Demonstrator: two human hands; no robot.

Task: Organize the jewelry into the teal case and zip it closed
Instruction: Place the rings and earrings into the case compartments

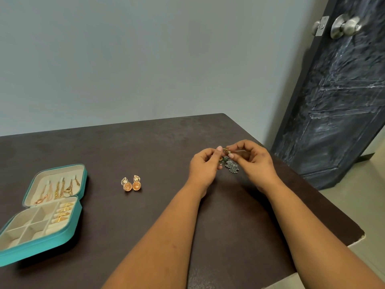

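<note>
Head view: a small gold earring (226, 151) is pinched by the fingertips of the left hand (205, 166) and right hand (253, 161); grey earrings (231, 166) are seen just below the fingers.

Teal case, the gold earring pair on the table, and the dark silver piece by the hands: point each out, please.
teal case (78, 211), head view, right outer wall of the tray.
gold earring pair (136, 186), head view, right earring's round dome.
dark silver piece (231, 166), head view, its filigree cluster below the fingers.

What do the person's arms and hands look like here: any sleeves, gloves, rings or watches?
Both forearms are bare to the frame's edge, with no sleeves showing. The left hand and right hand wear no gloves; no rings, bracelets or watch are visible. Fingernails look short and unpainted.
</note>
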